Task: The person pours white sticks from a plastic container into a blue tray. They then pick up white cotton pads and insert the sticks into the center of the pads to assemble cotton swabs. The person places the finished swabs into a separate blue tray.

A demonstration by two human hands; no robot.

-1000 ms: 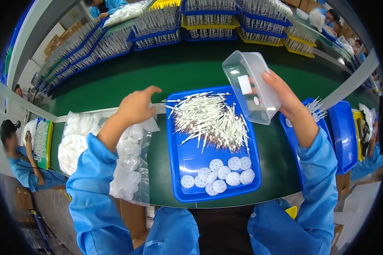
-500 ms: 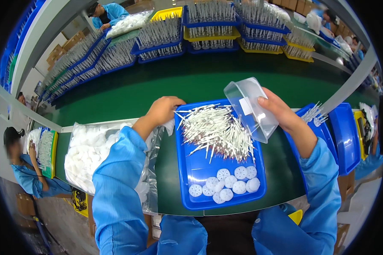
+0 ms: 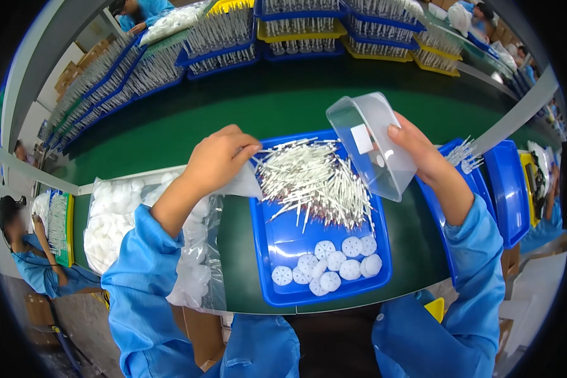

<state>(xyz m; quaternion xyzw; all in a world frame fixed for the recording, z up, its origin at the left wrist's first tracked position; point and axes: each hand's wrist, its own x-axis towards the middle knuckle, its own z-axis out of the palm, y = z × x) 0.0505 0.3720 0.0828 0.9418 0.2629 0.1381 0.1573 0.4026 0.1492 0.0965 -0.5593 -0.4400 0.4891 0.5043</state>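
My right hand (image 3: pixel 419 148) grips a clear plastic box (image 3: pixel 390 170) by its side. The box is tilted, over the upper right edge of a blue tray (image 3: pixel 268 239). At the tray's upper left corner my left hand (image 3: pixel 217 157) is closed, fingers curled together, on a translucent plastic bag (image 3: pixel 244 184) that shows beneath it. A heaped pile of thin white sticks with dark reddish ends (image 3: pixel 315 183) lies in the far part of the tray. Several round white perforated discs (image 3: pixel 336 260) lie in its near part.
Left of the tray lies a large clear bag of white pieces (image 3: pixel 116 220). Blue trays (image 3: pixel 510 189) stand at right beside a grey post (image 3: pixel 516 120). Stacked trays of upright sticks (image 3: pixel 302 28) line the green table's (image 3: pixel 283 94) far side. Co-workers sit around.
My left hand has drawn back left from the tray's corner, with more of the bag showing below it. The box stays tilted in my right hand. The whole view has shifted slightly.
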